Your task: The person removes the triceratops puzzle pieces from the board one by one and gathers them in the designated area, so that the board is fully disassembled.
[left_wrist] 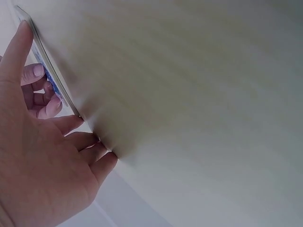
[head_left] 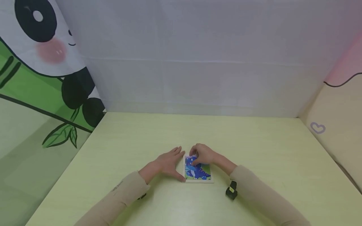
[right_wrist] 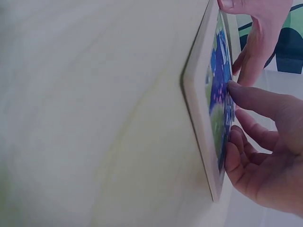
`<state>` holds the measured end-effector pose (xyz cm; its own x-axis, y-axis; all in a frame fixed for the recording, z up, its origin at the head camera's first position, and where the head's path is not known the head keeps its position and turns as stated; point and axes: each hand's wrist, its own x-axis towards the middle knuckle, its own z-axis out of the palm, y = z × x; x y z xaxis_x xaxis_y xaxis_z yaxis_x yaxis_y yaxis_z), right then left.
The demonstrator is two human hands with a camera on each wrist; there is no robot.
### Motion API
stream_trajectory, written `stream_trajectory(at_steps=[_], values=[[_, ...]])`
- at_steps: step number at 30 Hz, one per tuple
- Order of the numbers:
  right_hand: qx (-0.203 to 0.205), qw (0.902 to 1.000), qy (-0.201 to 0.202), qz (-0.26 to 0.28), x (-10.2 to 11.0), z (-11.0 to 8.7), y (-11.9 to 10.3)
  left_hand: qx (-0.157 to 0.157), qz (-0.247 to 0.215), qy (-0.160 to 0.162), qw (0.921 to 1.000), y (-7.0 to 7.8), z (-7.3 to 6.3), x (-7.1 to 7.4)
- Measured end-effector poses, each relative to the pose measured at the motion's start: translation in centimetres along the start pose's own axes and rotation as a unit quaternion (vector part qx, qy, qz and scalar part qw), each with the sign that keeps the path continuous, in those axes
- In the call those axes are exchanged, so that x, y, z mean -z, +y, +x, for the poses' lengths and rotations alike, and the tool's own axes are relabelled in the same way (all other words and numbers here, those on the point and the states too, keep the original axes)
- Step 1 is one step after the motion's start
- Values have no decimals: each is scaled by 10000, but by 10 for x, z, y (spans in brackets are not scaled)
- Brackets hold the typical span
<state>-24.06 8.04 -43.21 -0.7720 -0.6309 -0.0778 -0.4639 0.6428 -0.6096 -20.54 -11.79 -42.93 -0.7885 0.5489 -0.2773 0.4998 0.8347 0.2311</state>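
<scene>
One picture board (head_left: 198, 181) lies flat on the table (head_left: 254, 141), between my two hands. It has almost square shape, with a pale rim which looks like wood, smooth, the corner rounded. Inside the rim is one blue cartoon dinosaur (head_left: 201, 174), glossy, with small reddish spots, on a green ground.

My left hand (head_left: 169, 161) is at the left side of the board, spread wide; the thumb touches the near left corner, and the other fingers reach along the left edge, their tips on the table just beside it. My right hand (head_left: 205, 154) is over the far part of the board, narrow, with fingers bent; the thumb touches the dinosaur. Whether a loose piece is pinched there, I cannot tell.

The table is pale yellow, with smooth surface and faint grain. I wear two beige sleeves of soft cloth, the left sleeve (head_left: 121, 191) and the right sleeve (head_left: 263, 191). On the left one is a small dark marking, too small to read. One black device (head_left: 232, 191) with a yellow patch is at my right wrist, to the right of the board. Beyond the board hangs a greyish cloth (head_left: 183, 62) with creases. Far to the right of the board is one drawn heart (head_left: 318, 128), only an outline.
</scene>
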Motion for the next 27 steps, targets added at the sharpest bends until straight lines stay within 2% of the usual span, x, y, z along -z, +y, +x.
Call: stream_trajectory(at_steps=[10,20,27], values=[[-34,9997,53,219,-1,-2,-2,5,80,-15,10000,0,0,-1],[209,9997,97,76,-1,-7,-1,34,35,-65,10000,3,-1,2],[314,9995,97,-30,0,-7,1,80,64,-94,9999,2,0,0]])
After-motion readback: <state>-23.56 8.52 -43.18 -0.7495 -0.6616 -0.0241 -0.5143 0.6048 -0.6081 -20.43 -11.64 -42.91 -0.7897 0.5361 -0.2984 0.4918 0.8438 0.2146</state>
